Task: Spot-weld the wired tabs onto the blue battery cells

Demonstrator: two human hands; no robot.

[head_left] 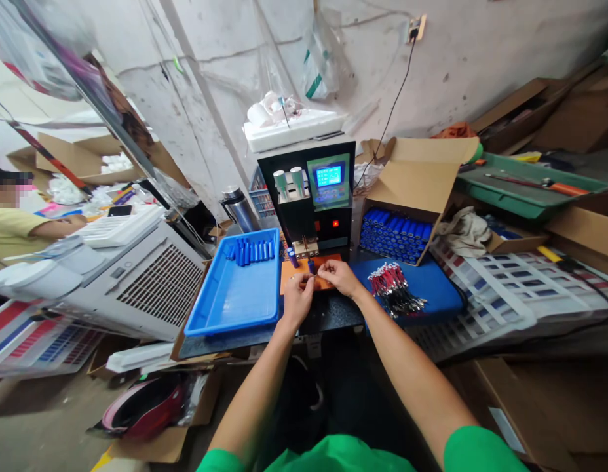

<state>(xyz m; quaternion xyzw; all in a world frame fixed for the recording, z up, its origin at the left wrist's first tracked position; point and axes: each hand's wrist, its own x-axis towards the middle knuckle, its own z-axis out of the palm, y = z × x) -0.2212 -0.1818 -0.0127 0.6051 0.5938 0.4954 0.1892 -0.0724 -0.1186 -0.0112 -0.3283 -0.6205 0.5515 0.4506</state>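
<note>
My left hand (299,296) is at the front of an orange work plate (287,270), its thumb and fingers pinched together. Close beside it my right hand (340,275) is also closed in a pinch. Whatever lies between the fingertips is too small to make out. A blue cylindrical battery cell (311,266) stands upright just beyond the fingertips, below the electrodes of a black spot welder (295,223). A second blue cell (292,259) stands to its left on the plate.
A blue tray (230,301) holding several blue cells is at left. Red and black wire leads (392,288) lie on a blue surface at right. Behind them is a cardboard box (416,180) of cells. A steel flask (239,208) stands behind the tray. Another person (19,229) is far left.
</note>
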